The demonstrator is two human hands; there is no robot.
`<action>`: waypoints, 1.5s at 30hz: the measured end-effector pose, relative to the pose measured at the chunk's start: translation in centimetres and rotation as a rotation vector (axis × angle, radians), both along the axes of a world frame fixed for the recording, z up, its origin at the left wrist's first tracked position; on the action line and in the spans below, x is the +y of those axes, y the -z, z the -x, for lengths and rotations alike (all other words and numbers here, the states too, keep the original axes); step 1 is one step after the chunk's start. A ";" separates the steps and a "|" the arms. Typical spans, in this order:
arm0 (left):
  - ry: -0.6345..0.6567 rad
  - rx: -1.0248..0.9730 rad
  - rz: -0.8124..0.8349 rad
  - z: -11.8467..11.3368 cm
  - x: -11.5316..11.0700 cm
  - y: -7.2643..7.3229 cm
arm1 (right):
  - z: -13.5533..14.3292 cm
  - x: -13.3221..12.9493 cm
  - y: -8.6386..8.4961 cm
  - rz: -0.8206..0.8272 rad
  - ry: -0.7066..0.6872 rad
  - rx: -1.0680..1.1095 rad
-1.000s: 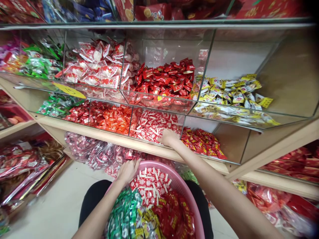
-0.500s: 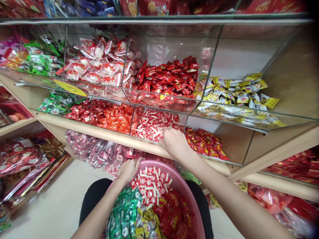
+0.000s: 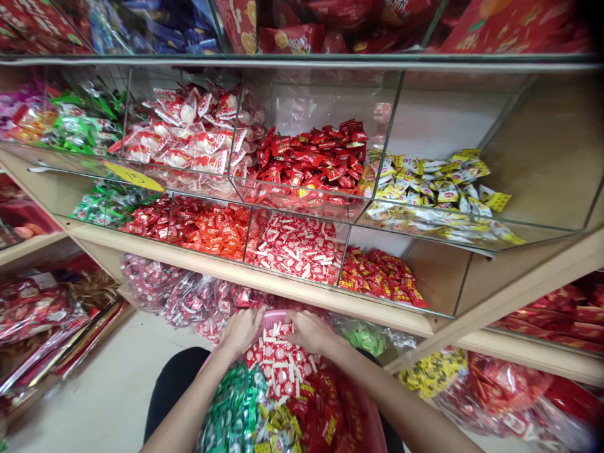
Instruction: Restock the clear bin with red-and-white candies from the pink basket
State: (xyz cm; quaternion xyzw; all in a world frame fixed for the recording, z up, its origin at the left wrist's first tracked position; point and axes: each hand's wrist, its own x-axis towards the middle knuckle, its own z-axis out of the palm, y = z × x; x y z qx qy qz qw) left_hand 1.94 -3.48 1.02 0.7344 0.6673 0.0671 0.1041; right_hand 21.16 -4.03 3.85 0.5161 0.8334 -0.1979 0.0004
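A pink basket (image 3: 272, 318) sits between my knees, holding red-and-white candies (image 3: 282, 365), green candies (image 3: 231, 409), yellow candies (image 3: 279, 428) and dark red candies (image 3: 330, 409). My left hand (image 3: 243, 328) grips its far rim at the left. On the right side of the far rim, my right hand (image 3: 307, 330) rests with bent fingers over the red-and-white candies; whether it holds anything is hidden. Beyond the basket, the lower shelf bin holds matching red-and-white candies (image 3: 297, 248).
A wooden shelf edge (image 3: 189, 258) runs just beyond the basket. Above it are clear bins of red candies (image 3: 316, 157) and yellow-white candies (image 3: 438, 182). Bagged candies (image 3: 155, 283) lie under the shelf, and flat packages (image 3: 42, 308) at the left.
My right hand has come down from the front of the red-and-white candy bin to the basket's far rim. My left hand stays on the rim. The view has shifted slightly.
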 end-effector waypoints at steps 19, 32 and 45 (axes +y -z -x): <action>-0.004 -0.009 0.017 0.1 0.0 -0.2 | 0.2 5.1 -13.6 -0.337 0.172 0.002; -0.009 0.003 0.035 0.0 0.2 -0.3 | 1.0 8.4 -11.4 -0.092 0.269 -0.210; 0.007 0.008 0.018 0.1 0.2 -0.2 | -0.1 6.6 -13.7 -0.220 0.292 -0.203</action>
